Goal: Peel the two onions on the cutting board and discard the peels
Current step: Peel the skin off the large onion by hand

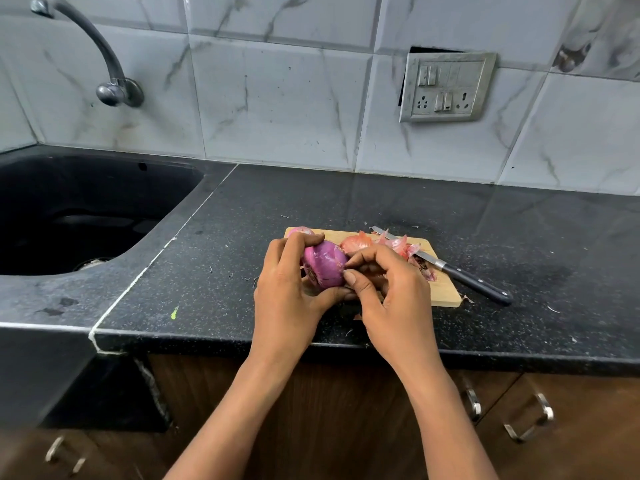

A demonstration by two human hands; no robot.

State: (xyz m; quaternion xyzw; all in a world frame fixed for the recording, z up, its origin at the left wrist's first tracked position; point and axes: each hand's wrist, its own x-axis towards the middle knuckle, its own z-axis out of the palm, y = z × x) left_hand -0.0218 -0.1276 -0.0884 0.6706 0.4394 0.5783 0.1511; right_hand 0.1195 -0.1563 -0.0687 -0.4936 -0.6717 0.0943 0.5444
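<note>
My left hand grips a purple onion just above the near left part of the wooden cutting board. The thumb and fingertips of my right hand pinch at the onion's right side. A second onion lies at the board's far left corner, mostly hidden behind my left fingers. Loose pinkish peels are heaped on the far middle of the board.
A black-handled knife lies slantwise across the board's right end, its handle over the counter. A dark sink with a tap is at the left. Bits of peel dot the black counter. A switch panel is on the tiled wall.
</note>
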